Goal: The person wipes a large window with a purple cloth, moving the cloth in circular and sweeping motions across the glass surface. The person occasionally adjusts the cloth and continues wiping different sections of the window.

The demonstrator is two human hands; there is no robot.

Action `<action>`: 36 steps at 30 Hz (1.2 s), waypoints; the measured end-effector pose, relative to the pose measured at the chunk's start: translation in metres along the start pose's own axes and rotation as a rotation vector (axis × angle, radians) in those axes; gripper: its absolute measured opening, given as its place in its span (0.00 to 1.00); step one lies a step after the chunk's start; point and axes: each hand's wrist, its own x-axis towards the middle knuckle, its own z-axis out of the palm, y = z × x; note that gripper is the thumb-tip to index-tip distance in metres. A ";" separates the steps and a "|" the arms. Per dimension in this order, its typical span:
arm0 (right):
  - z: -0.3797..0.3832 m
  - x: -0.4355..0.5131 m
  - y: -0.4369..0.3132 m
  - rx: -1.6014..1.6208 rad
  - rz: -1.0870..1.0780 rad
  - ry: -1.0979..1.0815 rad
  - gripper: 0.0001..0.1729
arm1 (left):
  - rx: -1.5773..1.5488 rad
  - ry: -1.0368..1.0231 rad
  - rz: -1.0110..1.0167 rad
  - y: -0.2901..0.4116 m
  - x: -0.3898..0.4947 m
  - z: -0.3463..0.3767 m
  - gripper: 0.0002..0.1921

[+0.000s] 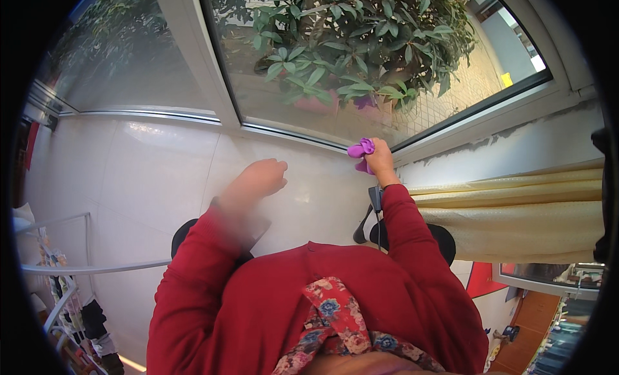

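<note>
My right hand (380,158) grips a crumpled purple cloth (360,150), part of which hangs below the fingers. It is by the lower corner of a large window pane (309,116), close to the pale frame (425,144). To the left, above the tiled floor, my left hand (258,178) is held in the air with its fingers curled in. Nothing shows in it, though blur softens the wrist and the palm side is hidden. A small black device with a cord (375,199) hangs beside my right forearm.
A yellow curtain (503,215) hangs to the right. Metal rails (101,268) and a rack with hanging socks (94,322) stand at left. An upright frame post (213,61) divides the glass. Leafy plants (348,51) grow outside. Shelved goods (546,336) are at lower right.
</note>
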 end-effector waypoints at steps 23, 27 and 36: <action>-0.065 0.135 -0.136 -0.606 -0.802 0.969 0.33 | -0.098 0.088 -0.059 0.000 -0.035 -0.016 0.12; -0.010 0.120 -0.111 -0.646 -0.903 0.688 0.28 | -0.088 0.064 -0.069 -0.006 -0.035 -0.013 0.12; 0.023 0.066 -0.114 -0.385 -1.000 -0.142 0.15 | -0.084 0.089 -0.055 -0.016 -0.030 -0.007 0.10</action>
